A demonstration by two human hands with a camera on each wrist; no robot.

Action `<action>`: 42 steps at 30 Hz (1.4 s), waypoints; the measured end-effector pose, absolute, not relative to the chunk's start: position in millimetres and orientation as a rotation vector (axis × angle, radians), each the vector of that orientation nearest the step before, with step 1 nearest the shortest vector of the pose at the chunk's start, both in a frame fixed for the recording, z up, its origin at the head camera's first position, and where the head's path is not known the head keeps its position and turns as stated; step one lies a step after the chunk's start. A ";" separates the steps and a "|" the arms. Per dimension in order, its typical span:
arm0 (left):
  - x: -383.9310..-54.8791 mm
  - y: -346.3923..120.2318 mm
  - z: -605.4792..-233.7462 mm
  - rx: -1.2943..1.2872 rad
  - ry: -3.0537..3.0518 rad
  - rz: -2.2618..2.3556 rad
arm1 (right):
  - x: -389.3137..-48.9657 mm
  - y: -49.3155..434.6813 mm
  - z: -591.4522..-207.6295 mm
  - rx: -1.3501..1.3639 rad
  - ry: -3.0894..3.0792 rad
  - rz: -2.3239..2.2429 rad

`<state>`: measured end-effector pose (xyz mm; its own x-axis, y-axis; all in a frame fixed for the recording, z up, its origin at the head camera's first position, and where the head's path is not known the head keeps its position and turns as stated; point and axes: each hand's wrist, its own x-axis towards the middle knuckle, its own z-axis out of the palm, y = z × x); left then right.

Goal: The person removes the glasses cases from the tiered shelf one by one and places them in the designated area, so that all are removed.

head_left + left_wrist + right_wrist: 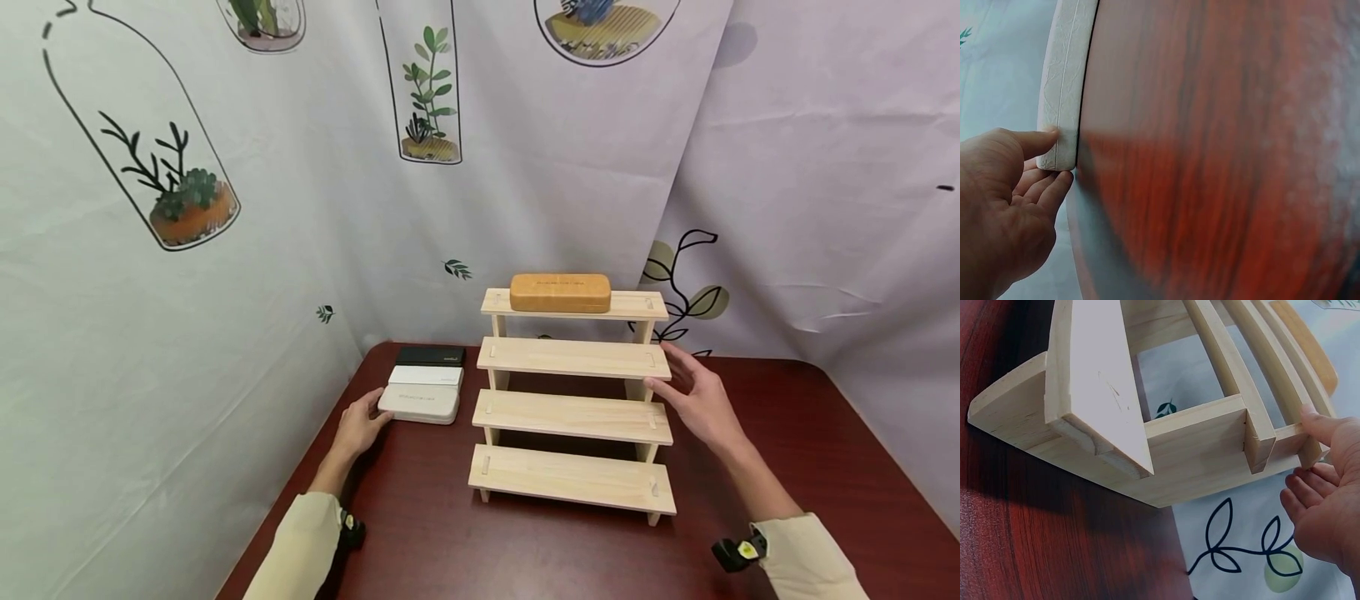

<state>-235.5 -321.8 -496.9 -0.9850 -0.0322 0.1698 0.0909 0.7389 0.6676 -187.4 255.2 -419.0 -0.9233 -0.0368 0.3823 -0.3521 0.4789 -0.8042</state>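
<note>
At the left of the table, my left hand point(358, 427) grips the left end of an off-white glasses case point(420, 402). In the left wrist view its thumb lies on the side of the case point(1065, 87) and the fingers touch its end. My right hand point(703, 404) holds the right end of the second step from the top point(573, 358) on a light wooden tiered stand. Thumb and fingers stand on either side of that board end in the right wrist view. On the top step sits a tan glasses case point(561, 294).
Behind the off-white case lie a slim white case point(425, 375) and a black case point(430, 356), lined up in a row. The dark red table point(420, 533) carries everything. A printed curtain point(300, 133) hangs close behind and along the left side.
</note>
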 end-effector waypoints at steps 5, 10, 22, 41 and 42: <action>-235.9 -320.1 -497.3 -0.020 -2.774 -1.075 | -187.8 255.2 -419.0 0.335 -2.412 1.419; -236.6 -319.3 -499.9 0.004 -2.760 -1.081 | -187.5 254.5 -418.6 0.337 -2.409 1.415; -234.8 -313.5 -499.3 0.039 -2.759 -1.033 | -187.6 254.0 -419.1 0.338 -2.399 1.419; -230.9 -319.1 -497.0 0.136 -2.675 -1.165 | -188.4 254.6 -420.0 0.339 -2.400 1.427; -230.4 -319.8 -496.6 0.139 -2.665 -1.175 | -188.3 254.6 -420.1 0.338 -2.402 1.428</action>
<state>-230.4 -319.8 -496.6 -0.9701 -0.1762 0.1668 0.0043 0.6747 0.7381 -188.3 254.6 -420.1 -0.9189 -0.0368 0.3929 -0.3627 0.4710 -0.8041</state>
